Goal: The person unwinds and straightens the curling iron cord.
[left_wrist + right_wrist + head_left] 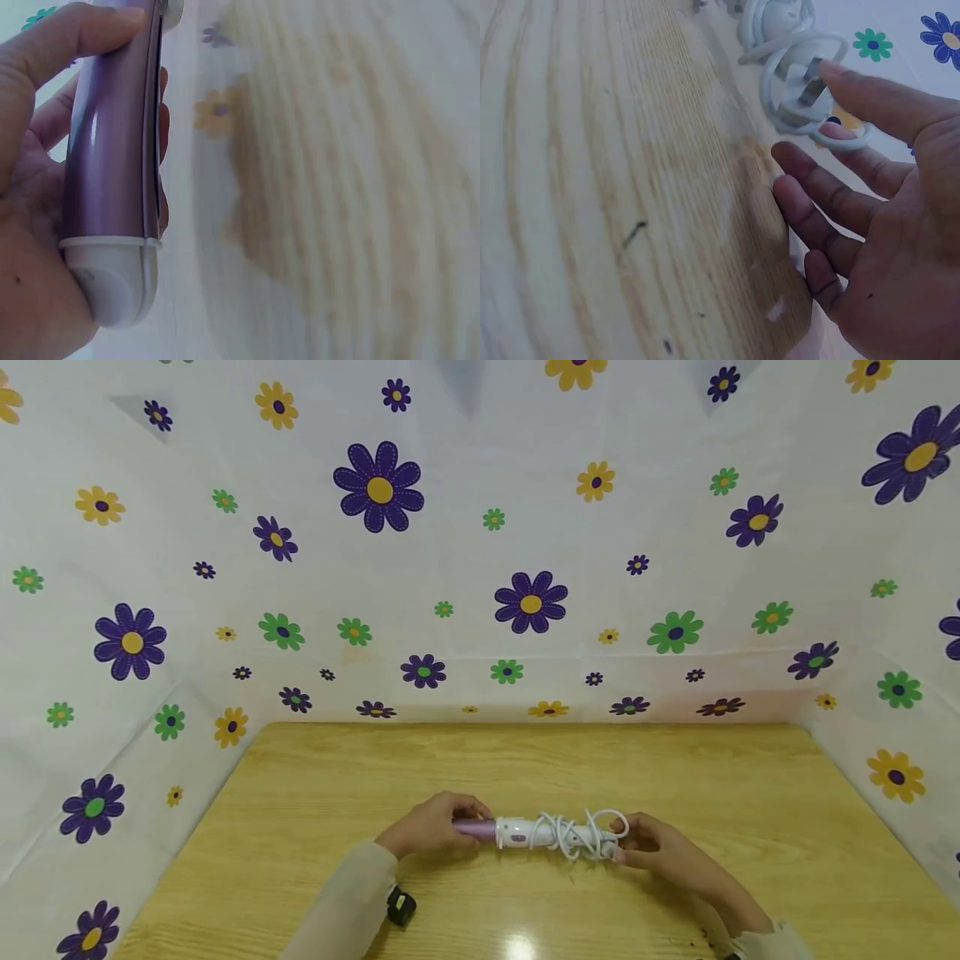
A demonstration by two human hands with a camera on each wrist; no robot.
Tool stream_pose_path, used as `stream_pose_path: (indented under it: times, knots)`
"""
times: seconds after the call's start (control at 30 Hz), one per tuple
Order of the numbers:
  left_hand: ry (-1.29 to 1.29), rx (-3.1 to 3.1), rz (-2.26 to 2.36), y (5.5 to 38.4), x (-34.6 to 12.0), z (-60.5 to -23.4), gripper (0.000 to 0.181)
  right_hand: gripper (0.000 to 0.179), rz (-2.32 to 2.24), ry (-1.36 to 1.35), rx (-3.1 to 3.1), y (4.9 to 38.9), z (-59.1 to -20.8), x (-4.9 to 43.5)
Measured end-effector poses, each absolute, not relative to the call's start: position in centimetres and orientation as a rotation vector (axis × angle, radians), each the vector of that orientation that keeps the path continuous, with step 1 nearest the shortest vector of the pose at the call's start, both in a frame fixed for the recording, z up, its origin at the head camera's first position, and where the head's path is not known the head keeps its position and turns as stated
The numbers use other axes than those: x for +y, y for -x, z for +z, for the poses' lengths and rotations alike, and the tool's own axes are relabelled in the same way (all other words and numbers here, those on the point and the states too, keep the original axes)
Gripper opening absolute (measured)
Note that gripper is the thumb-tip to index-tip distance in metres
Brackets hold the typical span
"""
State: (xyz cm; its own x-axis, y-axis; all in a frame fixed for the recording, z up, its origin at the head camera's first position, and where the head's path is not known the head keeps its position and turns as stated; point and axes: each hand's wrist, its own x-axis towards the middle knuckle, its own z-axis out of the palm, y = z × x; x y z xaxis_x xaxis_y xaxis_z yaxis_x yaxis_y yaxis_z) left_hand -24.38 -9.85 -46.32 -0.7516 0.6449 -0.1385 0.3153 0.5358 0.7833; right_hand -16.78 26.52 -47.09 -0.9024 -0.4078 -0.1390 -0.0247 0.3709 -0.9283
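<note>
A hair straightener with a purple barrel and white handle lies crosswise between both hands, close over the table. My left hand grips its purple barrel, thumb along the near side and fingers wrapped behind; a white end cap shows by the palm in the left wrist view. A white cord winds in loose loops round the handle. At the handle's end, my right hand pinches the plug and a cord loop between thumb and index finger, the other fingers loosely bent below.
The wooden table reaches back to a white flower-print cloth that hangs behind and along both sides. Small dark specks lie on the wood by the right hand. A black device sits at the left wrist.
</note>
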Motion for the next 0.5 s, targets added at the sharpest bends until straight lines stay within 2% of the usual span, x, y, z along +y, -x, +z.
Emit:
stream_pose_path:
  times: [0.5]
  knots:
    - [-0.747, 2.374, 1.189, 23.0, -11.3, -45.6, 0.037, 0.055, -1.716, 0.396, 2.181, 16.3, -46.9, 25.1]
